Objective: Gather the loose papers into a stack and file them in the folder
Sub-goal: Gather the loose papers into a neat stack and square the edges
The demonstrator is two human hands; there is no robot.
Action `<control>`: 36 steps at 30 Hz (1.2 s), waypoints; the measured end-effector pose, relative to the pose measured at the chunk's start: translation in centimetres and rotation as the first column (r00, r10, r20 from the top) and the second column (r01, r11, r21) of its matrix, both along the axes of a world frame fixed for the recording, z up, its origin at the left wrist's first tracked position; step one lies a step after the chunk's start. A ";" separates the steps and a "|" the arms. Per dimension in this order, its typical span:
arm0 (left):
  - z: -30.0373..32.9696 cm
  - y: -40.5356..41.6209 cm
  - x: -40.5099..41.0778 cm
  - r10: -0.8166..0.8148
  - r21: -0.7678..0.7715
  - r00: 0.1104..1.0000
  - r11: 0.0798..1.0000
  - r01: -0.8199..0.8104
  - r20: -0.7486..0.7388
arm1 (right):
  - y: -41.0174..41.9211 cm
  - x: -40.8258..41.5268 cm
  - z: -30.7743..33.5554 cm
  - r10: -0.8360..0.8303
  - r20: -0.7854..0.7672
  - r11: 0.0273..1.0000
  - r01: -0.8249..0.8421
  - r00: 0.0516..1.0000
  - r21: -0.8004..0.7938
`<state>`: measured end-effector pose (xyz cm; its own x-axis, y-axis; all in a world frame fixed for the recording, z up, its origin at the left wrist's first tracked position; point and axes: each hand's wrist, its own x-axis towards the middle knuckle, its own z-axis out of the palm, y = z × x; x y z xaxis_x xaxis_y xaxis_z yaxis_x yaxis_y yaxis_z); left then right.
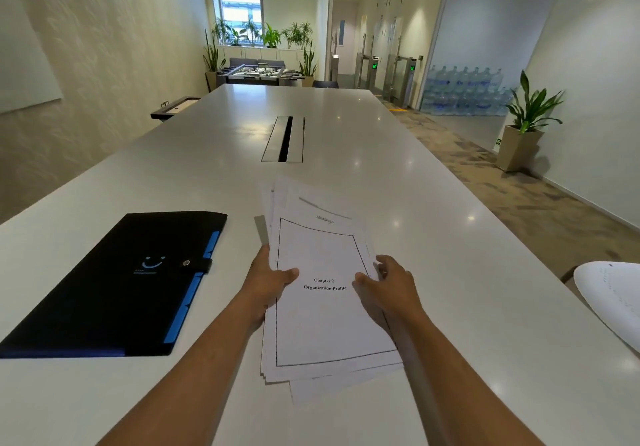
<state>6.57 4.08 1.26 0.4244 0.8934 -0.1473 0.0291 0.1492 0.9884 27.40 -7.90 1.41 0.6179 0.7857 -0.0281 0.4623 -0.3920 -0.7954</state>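
Hands: two. Left hand (268, 281) and right hand (388, 284) each pinch a side edge of one uneven stack of white printed papers (322, 328), thumbs on top. One closed black folder with blue tabs (114, 286) lies left of it. One loose white sheet (613, 300) at right edge. Long white glossy table (346, 127); potted plants (526, 120) beyond.

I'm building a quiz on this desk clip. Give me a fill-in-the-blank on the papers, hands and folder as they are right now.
1. The top sheet of the paper stack reads "Chapter 2 Organization ____".
2. The black folder lies to the ____ of the stack.
3. The folder's snap strap is ____.
4. The left hand and right hand hold the stack at its ____.

Missing words: Profile; left; fastened; sides
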 end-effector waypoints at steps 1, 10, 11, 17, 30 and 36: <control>0.1 -0.1 -0.2 -0.009 0.007 1.000 1.000 0.009 0.011 | 0.0 0.5 0.1 -0.025 -0.080 0.999 0.027 0.996 0.031; 3.4 -0.2 -1.4 -0.147 0.178 0.984 0.976 0.127 0.105 | -0.9 1.4 3.7 0.293 -0.689 0.931 -0.034 0.663 0.363; 3.9 -0.3 -1.4 -0.139 0.207 0.987 0.971 0.119 0.083 | -1.0 1.3 4.3 0.321 -0.679 0.920 -0.047 0.660 0.389; 8.4 -0.7 -1.3 0.022 0.515 1.000 0.857 -0.016 -0.005 | -0.7 0.4 9.3 0.272 -0.263 0.836 -0.092 0.926 0.541; 12.9 -1.9 0.1 0.137 0.698 0.973 0.679 -0.228 0.184 | -1.2 -0.5 13.6 0.196 -0.040 0.670 -0.105 0.980 0.735; 12.1 -2.3 0.9 0.184 0.677 0.963 0.684 -0.270 0.199 | -0.6 -1.2 11.6 0.148 -0.040 0.709 -0.078 0.988 0.701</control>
